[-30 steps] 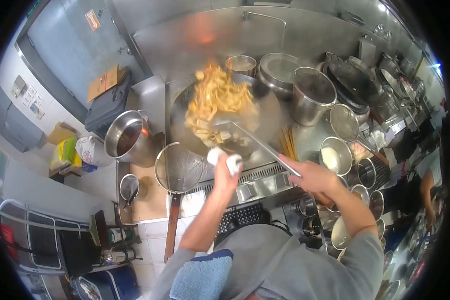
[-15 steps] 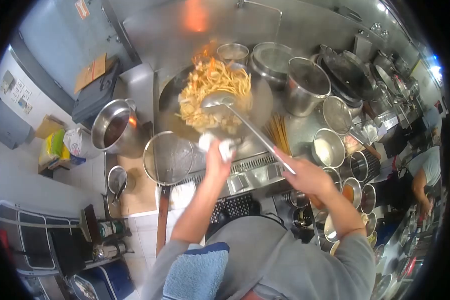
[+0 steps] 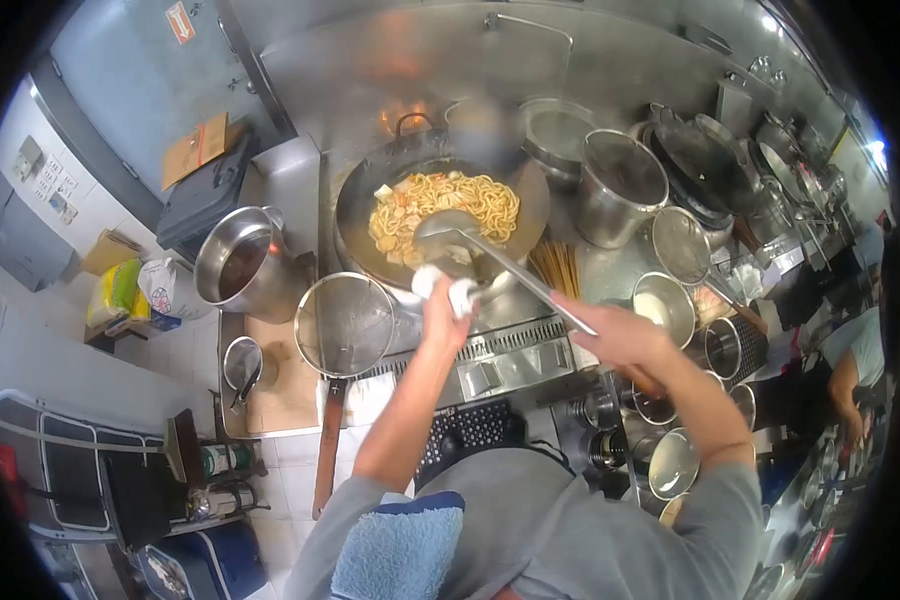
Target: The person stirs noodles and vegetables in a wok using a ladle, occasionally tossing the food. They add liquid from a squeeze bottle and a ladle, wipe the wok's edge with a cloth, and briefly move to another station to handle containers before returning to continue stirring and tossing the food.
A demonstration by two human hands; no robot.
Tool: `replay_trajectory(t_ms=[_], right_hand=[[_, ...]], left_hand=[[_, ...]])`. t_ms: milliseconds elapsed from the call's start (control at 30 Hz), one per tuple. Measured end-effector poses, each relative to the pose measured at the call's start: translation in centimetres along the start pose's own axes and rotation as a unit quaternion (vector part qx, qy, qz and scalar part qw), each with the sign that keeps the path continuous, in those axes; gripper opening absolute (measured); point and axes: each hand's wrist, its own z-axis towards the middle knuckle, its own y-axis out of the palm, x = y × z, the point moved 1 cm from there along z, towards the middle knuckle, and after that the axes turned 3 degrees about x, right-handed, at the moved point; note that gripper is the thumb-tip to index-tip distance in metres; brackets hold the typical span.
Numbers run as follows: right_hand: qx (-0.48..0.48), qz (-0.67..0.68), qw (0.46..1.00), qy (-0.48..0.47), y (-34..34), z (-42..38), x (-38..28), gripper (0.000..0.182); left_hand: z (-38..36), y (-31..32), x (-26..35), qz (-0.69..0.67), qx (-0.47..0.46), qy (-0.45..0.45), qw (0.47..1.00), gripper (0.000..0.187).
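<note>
Noodles [image 3: 485, 205], thick and yellow, lie in a round dark metal wok [image 3: 356, 195] just ahead of the nearer left hand [image 3: 444, 322], its grip clenched on white cloth [image 3: 461, 297], while the right hand [image 3: 625, 335] grasps a long steel ladle [image 3: 515, 268] slanting forward-left to them.

steel cooking range [image 3: 598, 268], wide wok [image 3: 353, 222] on it, tall steel pot [image 3: 615, 210]

Left of centre, room to pass runs over the brown tray [image 3: 282, 405] between small pot [image 3: 242, 364] and strainer [image 3: 345, 325], with the large pot [image 3: 238, 260] blocking its far end.
</note>
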Motion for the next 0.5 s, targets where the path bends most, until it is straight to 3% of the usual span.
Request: replay_trajectory(t_ms=[33, 67, 133, 200, 300, 400, 500], right_hand=[[0.052, -0.031, 0.997, -0.041, 1.1, 1.2, 1.0, 0.072], [0.069, -0.012, 0.997, -0.039, 1.3, 1.4, 0.9, 0.072], [0.095, 0.032, 0.994, -0.034, 2.5, 1.6, 0.0, 0.072], [0.116, 0.034, 0.992, -0.025, 2.1, 0.1, -1.0, 0.071], [0.092, 0.055, 0.994, -0.002, 1.8, -2.9, -1.2, 0.069], [0.032, 0.032, 0.995, 0.094, -0.4, -6.0, -3.4, 0.069], [0.068, 0.137, 0.985, 0.078, 2.9, -6.3, -1.1, 0.071]], left_hand=[[0.0, -0.7, -1.2, -0.006, -0.010, 0.008, 1.000, 0.020], [-2.4, -0.3, -1.8, -0.065, 0.030, -0.049, 0.996, 0.021], [-5.8, -1.8, -4.2, -0.020, 0.007, -0.040, 0.999, 0.022], [-8.8, 0.3, -2.9, -0.037, 0.042, -0.048, 0.997, 0.020], [-3.5, 1.0, 0.4, -0.090, 0.044, -0.037, 0.994, 0.015], [-1.1, 3.4, 4.3, -0.075, 0.073, -0.051, 0.993, 0.009], [0.5, 3.4, 4.5, -0.072, 0.082, -0.063, 0.992, 0.010]])
